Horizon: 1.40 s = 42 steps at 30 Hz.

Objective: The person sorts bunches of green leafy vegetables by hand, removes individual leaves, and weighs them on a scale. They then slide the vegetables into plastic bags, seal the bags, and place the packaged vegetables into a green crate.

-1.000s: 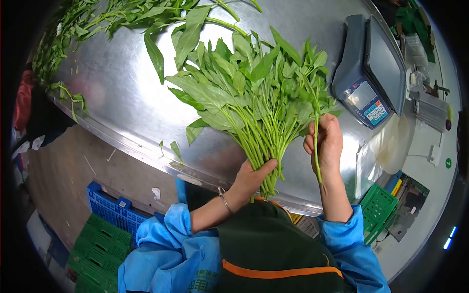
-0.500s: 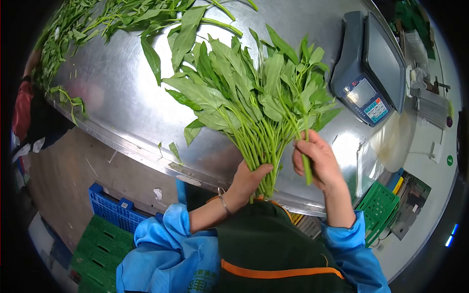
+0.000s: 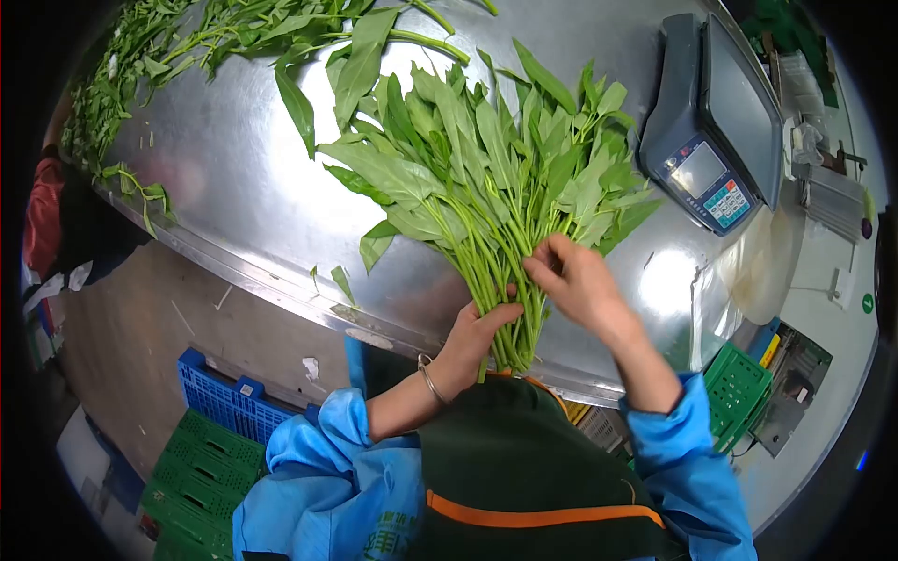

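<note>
A leafy bunch of water spinach (image 3: 486, 196) spreads over the metal table near its front edge, leaves pointing away from me. My left hand (image 3: 474, 338) is wrapped round the lower stems, thumb across them, and the cut ends stick out below. On the right side of the bunch, higher up the stems, my right hand (image 3: 575, 280) has its thumb and forefinger closed on green stem; its other fingers are curled. Which stems lie in that pinch is partly hidden.
More loose greens (image 3: 224, 37) cover the table's far left (image 3: 215, 140). A digital scale (image 3: 706, 178) stands at the right. Beyond the left edge is another person's red sleeve (image 3: 44, 220). Green crates (image 3: 201, 467) and a blue crate (image 3: 224, 397) sit below left; another green crate (image 3: 734, 388) is at the right.
My right hand has moved left from beside the bunch, where it held a single stem apart, onto the bunch's stems. My left hand keeps its grip.
</note>
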Each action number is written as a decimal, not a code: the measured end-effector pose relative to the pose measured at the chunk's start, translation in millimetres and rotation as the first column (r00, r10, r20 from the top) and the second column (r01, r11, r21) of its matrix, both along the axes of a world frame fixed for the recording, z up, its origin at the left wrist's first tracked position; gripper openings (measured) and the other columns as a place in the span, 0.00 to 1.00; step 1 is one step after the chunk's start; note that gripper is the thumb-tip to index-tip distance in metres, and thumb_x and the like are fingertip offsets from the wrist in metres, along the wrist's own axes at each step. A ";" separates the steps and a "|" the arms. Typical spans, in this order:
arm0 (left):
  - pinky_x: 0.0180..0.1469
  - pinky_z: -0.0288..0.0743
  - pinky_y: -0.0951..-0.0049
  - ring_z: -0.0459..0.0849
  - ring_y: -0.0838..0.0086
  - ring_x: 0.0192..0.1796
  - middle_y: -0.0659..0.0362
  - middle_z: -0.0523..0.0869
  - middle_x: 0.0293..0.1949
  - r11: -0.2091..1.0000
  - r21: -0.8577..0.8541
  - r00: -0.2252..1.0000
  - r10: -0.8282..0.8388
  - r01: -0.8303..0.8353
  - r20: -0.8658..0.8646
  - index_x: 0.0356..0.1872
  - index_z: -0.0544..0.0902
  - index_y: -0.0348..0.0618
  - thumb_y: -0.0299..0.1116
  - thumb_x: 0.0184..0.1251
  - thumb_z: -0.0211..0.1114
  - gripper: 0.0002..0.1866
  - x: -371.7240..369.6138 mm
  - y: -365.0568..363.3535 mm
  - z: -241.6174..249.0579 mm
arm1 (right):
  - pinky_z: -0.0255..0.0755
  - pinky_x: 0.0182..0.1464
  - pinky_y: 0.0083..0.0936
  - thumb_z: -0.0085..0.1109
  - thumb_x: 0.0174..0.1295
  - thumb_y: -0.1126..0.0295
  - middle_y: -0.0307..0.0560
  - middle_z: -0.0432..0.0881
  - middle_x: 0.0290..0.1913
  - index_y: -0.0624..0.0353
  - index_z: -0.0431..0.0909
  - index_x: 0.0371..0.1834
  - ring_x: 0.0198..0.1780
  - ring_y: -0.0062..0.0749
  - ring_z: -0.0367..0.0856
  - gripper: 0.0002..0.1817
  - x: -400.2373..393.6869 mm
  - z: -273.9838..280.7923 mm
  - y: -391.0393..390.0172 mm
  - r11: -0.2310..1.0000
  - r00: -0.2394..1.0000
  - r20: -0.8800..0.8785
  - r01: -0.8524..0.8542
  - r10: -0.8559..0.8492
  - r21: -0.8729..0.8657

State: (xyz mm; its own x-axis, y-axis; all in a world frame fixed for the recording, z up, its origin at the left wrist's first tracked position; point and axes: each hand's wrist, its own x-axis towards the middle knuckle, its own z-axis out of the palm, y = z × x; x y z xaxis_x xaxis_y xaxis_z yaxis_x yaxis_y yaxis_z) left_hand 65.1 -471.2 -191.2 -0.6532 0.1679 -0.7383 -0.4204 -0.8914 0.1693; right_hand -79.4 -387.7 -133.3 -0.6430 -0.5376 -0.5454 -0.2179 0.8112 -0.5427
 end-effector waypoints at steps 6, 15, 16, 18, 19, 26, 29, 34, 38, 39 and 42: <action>0.41 0.75 0.75 0.79 0.77 0.40 0.61 0.79 0.39 0.995 0.099 0.993 0.034 -0.023 -0.112 0.49 0.72 0.40 0.38 0.63 0.58 0.17 -2.1 -5.3 7.6 | 0.63 0.22 0.21 0.57 0.57 0.72 0.43 0.74 0.23 0.62 0.73 0.31 0.21 0.19 0.69 0.05 32.9 1.1 16.8 0.570 0.563 0.607 0.794 -0.561 -0.210; 0.42 0.73 0.76 0.77 0.80 0.40 0.63 0.78 0.39 0.999 0.044 0.999 -0.027 0.028 -0.016 0.48 0.74 0.38 0.41 0.65 0.55 0.18 -5.5 -6.3 8.9 | 0.67 0.34 0.17 0.54 0.60 0.69 0.39 0.73 0.38 0.59 0.72 0.48 0.34 0.20 0.71 0.13 58.0 -18.3 65.2 0.707 0.732 0.307 0.675 -0.608 -0.210; 0.41 0.73 0.76 0.77 0.80 0.39 0.63 0.78 0.39 0.999 0.036 0.999 -0.032 0.033 -0.028 0.48 0.74 0.38 0.41 0.65 0.55 0.18 -5.3 -6.7 6.7 | 0.67 0.36 0.18 0.53 0.62 0.66 0.39 0.73 0.40 0.59 0.69 0.52 0.35 0.20 0.71 0.16 55.0 -22.5 66.2 0.583 0.615 0.326 0.787 -0.718 -0.199; 0.40 0.76 0.73 0.79 0.78 0.40 0.60 0.79 0.41 0.998 0.063 0.999 -0.027 0.029 -0.033 0.50 0.73 0.39 0.39 0.65 0.54 0.17 -5.7 -5.9 1.5 | 0.68 0.41 0.20 0.53 0.62 0.64 0.41 0.74 0.43 0.60 0.65 0.55 0.39 0.21 0.72 0.21 50.8 -24.2 57.6 0.621 0.588 0.429 0.780 -0.686 -0.075; 0.39 0.79 0.70 0.80 0.75 0.41 0.57 0.80 0.44 0.995 0.096 0.999 -0.015 0.018 -0.036 0.51 0.72 0.40 0.38 0.65 0.53 0.17 -5.9 -4.7 0.7 | 0.68 0.43 0.22 0.55 0.60 0.65 0.41 0.75 0.43 0.61 0.66 0.53 0.40 0.23 0.73 0.20 51.6 -24.5 45.5 0.544 0.436 0.623 0.839 -0.650 -0.019; 0.43 0.73 0.73 0.78 0.73 0.43 0.57 0.80 0.43 0.905 -0.413 0.946 -0.218 0.105 -0.238 0.44 0.73 0.35 0.31 0.63 0.56 0.12 -1.0 -38.0 58.5 | 0.74 0.44 0.30 0.55 0.58 0.71 0.49 0.79 0.39 0.66 0.71 0.47 0.39 0.33 0.79 0.15 42.5 18.1 35.4 0.380 0.365 0.798 0.906 -0.479 -0.186; 0.41 0.73 0.74 0.78 0.74 0.43 0.57 0.79 0.44 0.989 -0.146 1.000 0.015 -0.011 0.021 0.39 0.73 0.40 0.29 0.63 0.56 0.06 -6.8 -38.6 33.0 | 0.76 0.38 0.27 0.55 0.59 0.71 0.47 0.79 0.35 0.65 0.72 0.44 0.36 0.30 0.79 0.12 33.7 6.9 33.1 0.422 0.118 0.804 0.890 -0.583 0.176; 0.38 0.74 0.76 0.79 0.76 0.40 0.58 0.80 0.40 0.988 -0.146 0.994 0.058 -0.044 0.093 0.39 0.73 0.40 0.30 0.63 0.58 0.07 -5.7 -28.8 32.2 | 0.74 0.39 0.24 0.56 0.59 0.73 0.43 0.78 0.38 0.63 0.72 0.44 0.36 0.26 0.78 0.11 45.5 -5.2 31.1 0.424 0.132 0.845 0.898 -0.519 0.120; 0.38 0.74 0.77 0.78 0.77 0.36 0.57 0.80 0.39 0.995 -0.092 0.999 -0.033 0.035 0.028 0.39 0.74 0.39 0.30 0.62 0.58 0.07 -7.5 -33.0 31.3 | 0.74 0.36 0.23 0.55 0.59 0.72 0.42 0.78 0.35 0.63 0.72 0.42 0.36 0.25 0.78 0.10 42.3 5.2 22.9 0.456 0.111 0.875 0.880 -0.472 0.134; 0.38 0.74 0.76 0.78 0.78 0.35 0.57 0.81 0.38 0.994 -0.075 0.997 -0.083 0.083 0.003 0.40 0.74 0.39 0.29 0.62 0.58 0.08 -8.4 -36.6 35.3 | 0.74 0.35 0.22 0.55 0.59 0.72 0.42 0.78 0.34 0.63 0.72 0.42 0.35 0.26 0.78 0.10 40.5 11.4 20.2 0.457 0.106 0.873 0.878 -0.475 0.142; 0.38 0.76 0.72 0.79 0.75 0.34 0.55 0.82 0.32 0.730 -0.668 0.979 -0.203 0.147 -0.007 0.39 0.78 0.37 0.33 0.58 0.60 0.11 -12.7 -73.9 82.7 | 0.74 0.33 0.22 0.54 0.60 0.71 0.44 0.78 0.33 0.63 0.72 0.43 0.30 0.27 0.78 0.11 12.2 51.8 39.6 0.712 0.550 0.598 0.700 -0.584 0.052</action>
